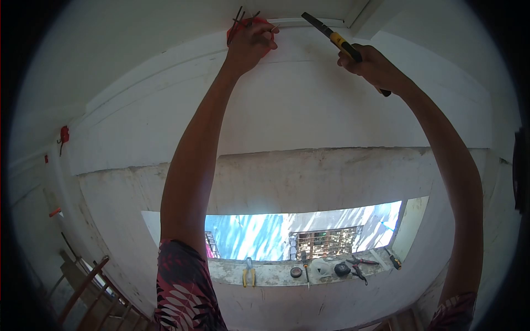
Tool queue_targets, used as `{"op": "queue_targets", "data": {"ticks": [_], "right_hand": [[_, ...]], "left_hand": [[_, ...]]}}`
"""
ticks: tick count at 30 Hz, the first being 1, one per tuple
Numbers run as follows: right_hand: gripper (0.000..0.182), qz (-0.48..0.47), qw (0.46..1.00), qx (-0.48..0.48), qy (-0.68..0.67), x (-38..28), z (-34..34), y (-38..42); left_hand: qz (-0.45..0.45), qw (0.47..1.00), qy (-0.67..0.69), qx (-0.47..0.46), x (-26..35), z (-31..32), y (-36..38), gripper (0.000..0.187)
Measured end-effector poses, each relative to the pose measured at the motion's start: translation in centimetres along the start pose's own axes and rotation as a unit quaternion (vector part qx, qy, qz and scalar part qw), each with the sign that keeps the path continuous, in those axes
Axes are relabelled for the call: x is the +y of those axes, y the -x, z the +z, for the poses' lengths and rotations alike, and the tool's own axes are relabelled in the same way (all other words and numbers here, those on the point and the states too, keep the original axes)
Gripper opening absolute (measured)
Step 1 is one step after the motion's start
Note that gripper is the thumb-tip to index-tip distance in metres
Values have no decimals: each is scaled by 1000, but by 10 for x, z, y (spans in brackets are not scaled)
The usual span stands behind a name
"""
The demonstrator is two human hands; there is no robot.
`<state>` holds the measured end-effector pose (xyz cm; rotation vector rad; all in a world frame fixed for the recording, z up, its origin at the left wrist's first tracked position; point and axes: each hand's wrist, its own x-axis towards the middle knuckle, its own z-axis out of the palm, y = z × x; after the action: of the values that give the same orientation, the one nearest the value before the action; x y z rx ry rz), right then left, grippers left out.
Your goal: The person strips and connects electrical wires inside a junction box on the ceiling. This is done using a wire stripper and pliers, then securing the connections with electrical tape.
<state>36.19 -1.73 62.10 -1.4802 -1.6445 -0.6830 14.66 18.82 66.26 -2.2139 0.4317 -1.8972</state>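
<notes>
My left hand (pixel 253 44) is raised against a red electrical junction box (pixel 231 36) set at the top of the wall. Its fingers are bent and pinched around a thin wire (pixel 274 27), and several dark wires (pixel 237 17) stick out above it. To the right, my right hand (pixel 367 63) grips a yellow-and-black hand tool (pixel 340 42) with a long, dark, narrow front end. That end points up and left, apart from the box. Whether it is a blade or closed jaws I cannot make out.
Below, a window sill (pixel 226 273) bears yellow-handled pliers (pixel 249 274), a screwdriver (pixel 306 270), tape rolls (pixel 320 268), red-handled pliers (pixel 364 261) and a yellow-black tool (pixel 393 259). Another red box (pixel 64 134) is on the left wall. A wooden railing (pixel 83 289) stands lower left.
</notes>
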Motion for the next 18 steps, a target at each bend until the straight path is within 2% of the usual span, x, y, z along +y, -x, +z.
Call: {"op": "queue_targets", "data": {"ticks": [2, 6, 8, 11, 14, 18], "right_hand": [[24, -20, 996, 10, 87, -8, 5, 0], [21, -60, 996, 50, 36, -3, 30, -5], [24, -86, 994, 66, 31, -1, 36, -9], [32, -85, 993, 78, 4, -1, 45, -12], [42, -71, 995, 63, -20, -2, 50, -12], [45, -68, 996, 49, -30, -7, 55, -13]], "left_hand": [[-39, 999, 21, -11, -3, -1, -2, 29], [0, 1000, -7, 2, -3, 0, -2, 28], [-67, 998, 19, 3, 2, -1, -2, 32], [-106, 994, 37, -3, 7, -2, -1, 31], [-132, 990, 58, 4, 6, -2, -1, 31], [-138, 989, 58, 8, 1, 0, -3, 31]]}}
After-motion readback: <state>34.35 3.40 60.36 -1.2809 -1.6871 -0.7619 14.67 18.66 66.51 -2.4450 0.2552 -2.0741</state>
